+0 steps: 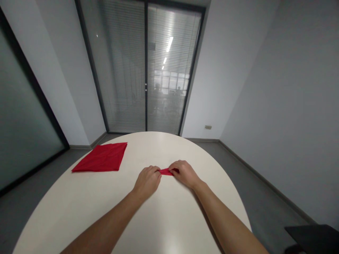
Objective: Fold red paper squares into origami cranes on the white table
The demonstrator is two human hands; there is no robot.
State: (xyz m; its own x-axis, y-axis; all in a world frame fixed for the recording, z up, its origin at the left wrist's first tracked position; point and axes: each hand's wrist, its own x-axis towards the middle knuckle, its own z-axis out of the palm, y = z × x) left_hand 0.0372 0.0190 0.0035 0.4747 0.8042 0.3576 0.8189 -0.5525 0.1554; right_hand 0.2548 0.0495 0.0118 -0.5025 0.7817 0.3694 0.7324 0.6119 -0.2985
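A small folded red cloth (166, 171) lies on the white round table (79, 208), mostly covered by my hands. My left hand (147, 180) rests palm down on its left end with the fingers curled over it. My right hand (183, 173) is closed on the right end, fingertips pinching the fabric. Only a short red strip shows between the two hands. A second red cloth (102, 157), folded flat into a larger square, lies at the far left of the table, away from both hands.
The table's curved far edge faces a glass door with blinds (145, 67). Grey floor surrounds the table. A dark object (312, 238) sits at the lower right corner, beyond the table's edge.
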